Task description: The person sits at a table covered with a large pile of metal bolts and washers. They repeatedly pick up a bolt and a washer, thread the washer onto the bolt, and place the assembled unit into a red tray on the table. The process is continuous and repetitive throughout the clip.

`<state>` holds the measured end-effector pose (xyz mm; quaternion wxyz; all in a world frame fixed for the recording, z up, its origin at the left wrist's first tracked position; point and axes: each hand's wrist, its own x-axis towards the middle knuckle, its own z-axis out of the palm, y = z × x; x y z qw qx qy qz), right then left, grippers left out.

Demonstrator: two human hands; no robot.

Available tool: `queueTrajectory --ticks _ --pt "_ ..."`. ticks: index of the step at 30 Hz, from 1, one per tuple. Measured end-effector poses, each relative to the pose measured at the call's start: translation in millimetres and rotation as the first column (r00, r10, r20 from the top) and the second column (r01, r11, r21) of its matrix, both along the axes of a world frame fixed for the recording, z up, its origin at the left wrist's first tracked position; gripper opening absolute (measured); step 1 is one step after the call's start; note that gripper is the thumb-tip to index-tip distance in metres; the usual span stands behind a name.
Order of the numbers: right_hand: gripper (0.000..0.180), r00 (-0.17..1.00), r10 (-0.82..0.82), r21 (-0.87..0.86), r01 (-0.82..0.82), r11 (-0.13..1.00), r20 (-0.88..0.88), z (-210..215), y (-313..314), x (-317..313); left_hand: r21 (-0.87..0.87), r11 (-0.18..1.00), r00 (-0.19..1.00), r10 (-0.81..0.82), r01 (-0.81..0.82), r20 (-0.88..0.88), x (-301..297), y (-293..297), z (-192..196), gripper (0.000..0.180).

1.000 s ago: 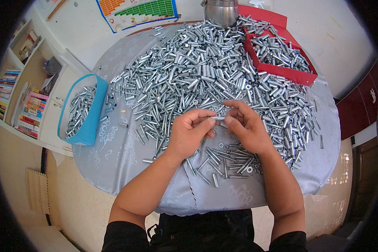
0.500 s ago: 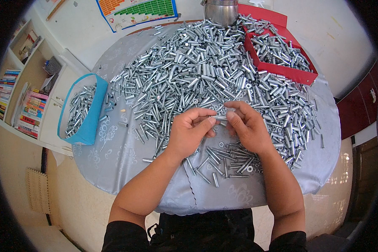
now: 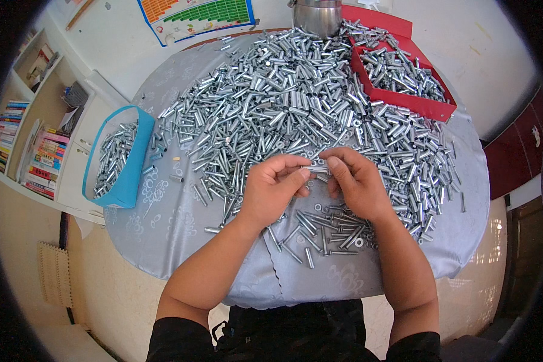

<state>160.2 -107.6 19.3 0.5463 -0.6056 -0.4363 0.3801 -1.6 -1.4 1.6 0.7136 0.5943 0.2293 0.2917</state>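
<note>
My left hand (image 3: 270,186) is closed, its thumb and forefinger pinching a slim silvery bolt (image 3: 318,169) that lies level over the pile. My right hand (image 3: 363,187) meets the bolt's other end with thumb and curled fingers; whatever small part sits there is hidden. Beneath and beyond both hands spreads a big heap of metal bolts and sleeves (image 3: 265,108). Closer to me, between my forearms, are loose bolts (image 3: 326,238) with a washer (image 3: 359,242) among them.
A blue fabric bin (image 3: 127,181) holding metal parts stands at the left. At the back right is a red box (image 3: 410,107) full of them, beside a steel pot (image 3: 317,19). The round table wears a grey cloth (image 3: 145,241). Bookshelves (image 3: 36,127) stand farther left.
My right thumb and fingers have shifted slightly at the bolt's end, the forefinger moving a little left and down. My left hand stays put, still pinching the bolt.
</note>
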Motion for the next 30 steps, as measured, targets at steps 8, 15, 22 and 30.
queueTrajectory --ticks 8,15,22,30 --pt "0.027 0.999 0.038 0.024 -0.038 0.999 -0.002 -2.8 -0.4 1.7 -0.006 1.0 1.0 -0.001 0.002 0.025 0.2 0.8 -2.0 0.017" --pt "0.024 0.996 0.084 0.094 -0.084 0.992 0.004 -7.2 0.3 0.6 0.014 1.0 1.0 -0.012 0.012 0.002 -0.1 1.7 -1.9 0.019" --pt "0.023 0.989 0.115 -0.009 -0.116 0.993 -0.092 3.0 -1.7 2.0 0.03 0.999 1.0 -0.024 0.024 -0.001 -1.3 1.4 -3.0 0.02" --pt "0.017 0.991 0.02 0.068 -0.011 0.998 -0.132 -8.1 0.6 6.7 -0.004 1.0 1.0 -0.005 0.005 -0.018 0.9 -2.2 4.9 0.02"
